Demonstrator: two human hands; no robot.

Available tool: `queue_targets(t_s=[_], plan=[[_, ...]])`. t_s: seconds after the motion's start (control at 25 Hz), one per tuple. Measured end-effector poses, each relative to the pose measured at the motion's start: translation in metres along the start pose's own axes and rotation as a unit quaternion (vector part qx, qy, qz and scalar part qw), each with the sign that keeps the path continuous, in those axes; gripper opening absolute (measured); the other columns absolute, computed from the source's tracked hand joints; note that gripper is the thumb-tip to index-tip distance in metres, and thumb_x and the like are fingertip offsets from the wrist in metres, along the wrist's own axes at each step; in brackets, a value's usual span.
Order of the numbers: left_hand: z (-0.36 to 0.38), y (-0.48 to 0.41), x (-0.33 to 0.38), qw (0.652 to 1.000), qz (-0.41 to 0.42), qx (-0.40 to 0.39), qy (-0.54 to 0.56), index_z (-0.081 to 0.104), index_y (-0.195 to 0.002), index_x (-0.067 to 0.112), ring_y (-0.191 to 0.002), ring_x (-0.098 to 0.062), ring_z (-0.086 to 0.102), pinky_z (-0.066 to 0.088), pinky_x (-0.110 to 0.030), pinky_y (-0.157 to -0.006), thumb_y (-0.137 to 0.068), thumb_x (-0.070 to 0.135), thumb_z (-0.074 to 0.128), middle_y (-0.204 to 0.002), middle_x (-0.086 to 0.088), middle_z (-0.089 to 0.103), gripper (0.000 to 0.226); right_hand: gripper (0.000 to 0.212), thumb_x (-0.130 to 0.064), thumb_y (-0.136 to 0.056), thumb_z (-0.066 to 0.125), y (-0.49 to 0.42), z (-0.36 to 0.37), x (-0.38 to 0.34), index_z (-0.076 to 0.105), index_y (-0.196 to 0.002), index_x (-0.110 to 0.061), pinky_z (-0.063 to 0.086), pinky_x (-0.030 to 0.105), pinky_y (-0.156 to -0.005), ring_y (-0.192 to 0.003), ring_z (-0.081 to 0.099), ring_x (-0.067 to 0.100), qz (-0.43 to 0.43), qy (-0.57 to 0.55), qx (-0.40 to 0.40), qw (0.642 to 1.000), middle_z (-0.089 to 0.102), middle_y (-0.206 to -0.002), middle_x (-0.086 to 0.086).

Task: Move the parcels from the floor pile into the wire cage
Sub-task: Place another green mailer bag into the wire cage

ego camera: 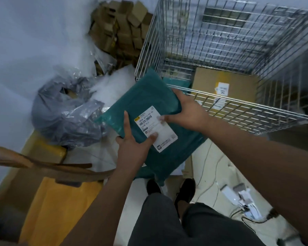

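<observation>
Teal parcel (146,96) is held up by 2 hands just in front of the wire cage (238,110). Its far corner is over the cage's near-left corner, but the rest is outside. L hand (134,141) grips the near edge, w/ thumb pressed on the white label (156,129) and 1 finger laid along the top. R hand (186,110) grips the right edge, thumb on the label's corner, fingers curled over the far side. Inside the cage, 1 cardboard box (220,86) lies flat on the bottom. Beside it is what looks like another teal bag (178,82), partly hidden. Floor, left side: grey plastic bags (64,112) and a yellow parcel (60,201). Small brown boxes (121,27) are heaped at the back by the wall.
</observation>
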State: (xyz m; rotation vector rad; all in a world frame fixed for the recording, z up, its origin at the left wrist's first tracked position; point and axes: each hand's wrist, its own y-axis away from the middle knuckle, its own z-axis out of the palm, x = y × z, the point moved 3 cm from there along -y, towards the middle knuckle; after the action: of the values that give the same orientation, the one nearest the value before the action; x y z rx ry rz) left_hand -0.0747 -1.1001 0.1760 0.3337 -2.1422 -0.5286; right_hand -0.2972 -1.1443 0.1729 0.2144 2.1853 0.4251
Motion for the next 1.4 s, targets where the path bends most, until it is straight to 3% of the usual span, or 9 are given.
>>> queue_targets(t_s=[0.24,0.36,0.44,0.56,0.88,1.08,1.2,1.28,1.4], plan=[[-0.017,0.000,0.057,0.997,0.051,-0.048,-0.017,-0.008,-0.144,0.072,-0.124,-0.031,0.056,0.047,-0.044,-0.104,-0.070,0.067,0.080,-0.151,-0.007,0.046,0.115,0.084,-0.059,-0.079,0.079,0.029,-0.074,-0.014,0.031,-0.148,-0.061,0.052,0.043,-0.103,-0.120,0.057,0.023,0.045,-0.073,-0.003,0.996,0.045,-0.135,-0.004],[-0.028,-0.004,0.079,0.995,0.071,-0.057,-0.037,-0.010,-0.145,0.071,-0.102,-0.026,0.053,0.043,-0.037,-0.091,-0.077,0.061,0.079,-0.138,-0.007,0.043,0.112,0.081,-0.062,-0.074,0.083,0.041,-0.091,-0.024,0.032,-0.135,-0.076,0.054,0.047,-0.101,-0.119,0.061,0.024,0.059,-0.132,-0.008,0.989,0.047,-0.141,-0.005],[-0.035,-0.004,0.090,0.993,0.086,-0.064,-0.056,-0.010,-0.144,0.072,-0.095,-0.027,0.050,0.041,-0.037,-0.088,-0.077,0.062,0.078,-0.138,-0.013,0.040,0.111,0.078,-0.055,-0.078,0.083,0.048,-0.097,-0.029,0.034,-0.137,-0.074,0.058,0.042,-0.094,-0.114,0.067,0.021,0.055,-0.176,-0.010,0.983,0.054,-0.140,-0.008],[-0.039,-0.014,0.102,0.991,0.092,-0.079,-0.052,-0.008,-0.145,0.071,-0.114,-0.039,0.055,0.043,-0.043,-0.097,-0.076,0.062,0.079,-0.141,-0.018,0.036,0.111,0.078,-0.045,-0.085,0.080,0.053,-0.101,-0.032,0.034,-0.143,-0.067,0.060,0.027,-0.081,-0.102,0.072,0.007,0.057,-0.218,-0.010,0.974,0.063,-0.129,-0.017],[-0.012,-0.053,0.138,0.978,0.122,-0.088,-0.144,-0.010,-0.147,0.066,-0.104,-0.035,0.056,0.048,-0.048,-0.098,-0.085,0.079,0.052,-0.137,-0.017,0.037,0.089,0.072,-0.028,-0.088,0.079,0.021,-0.141,-0.008,0.045,-0.143,-0.059,0.061,0.033,-0.084,-0.105,0.073,0.016,0.049,-0.282,-0.013,0.958,0.071,-0.122,-0.014],[0.001,-0.103,0.201,0.844,0.256,0.139,-0.451,0.017,-0.157,0.046,-0.133,-0.043,0.037,0.037,-0.055,-0.105,-0.082,0.093,0.023,-0.150,-0.020,0.027,0.088,0.079,-0.037,-0.082,0.084,-0.040,-0.189,0.019,0.040,-0.141,-0.066,0.061,0.035,-0.086,-0.109,0.072,0.015,0.062,-0.260,-0.075,0.961,0.060,-0.138,-0.014],[0.024,-0.137,0.252,0.804,0.337,0.061,-0.487,-0.001,-0.155,0.054,-0.145,-0.043,0.024,0.028,-0.066,-0.112,-0.077,0.095,0.023,-0.161,-0.015,0.013,0.092,0.082,-0.034,-0.082,0.084,-0.076,-0.217,0.029,0.038,-0.144,-0.064,0.059,0.039,-0.093,-0.114,0.069,0.014,0.035,-0.207,-0.120,0.970,0.057,-0.143,-0.013],[0.038,-0.166,0.277,0.824,0.317,-0.021,-0.469,-0.016,-0.150,0.059,-0.148,-0.043,0.024,0.027,-0.068,-0.112,-0.072,0.096,0.036,-0.166,-0.009,0.003,0.101,0.083,-0.033,-0.083,0.083,-0.098,-0.237,0.036,0.037,-0.146,-0.062,0.059,0.039,-0.094,-0.114,0.068,0.012,0.030,-0.170,-0.149,0.974,0.057,-0.143,-0.013],[0.044,-0.211,0.286,0.922,0.198,-0.137,-0.304,-0.015,-0.152,0.057,-0.142,-0.031,0.041,0.033,-0.050,-0.116,-0.063,0.092,0.063,-0.164,-0.003,0.023,0.123,0.085,-0.032,-0.082,0.083,-0.128,-0.263,0.049,0.037,-0.148,-0.058,0.057,0.046,-0.098,-0.120,0.066,0.017,0.026,-0.152,-0.198,0.968,0.058,-0.143,-0.012]])
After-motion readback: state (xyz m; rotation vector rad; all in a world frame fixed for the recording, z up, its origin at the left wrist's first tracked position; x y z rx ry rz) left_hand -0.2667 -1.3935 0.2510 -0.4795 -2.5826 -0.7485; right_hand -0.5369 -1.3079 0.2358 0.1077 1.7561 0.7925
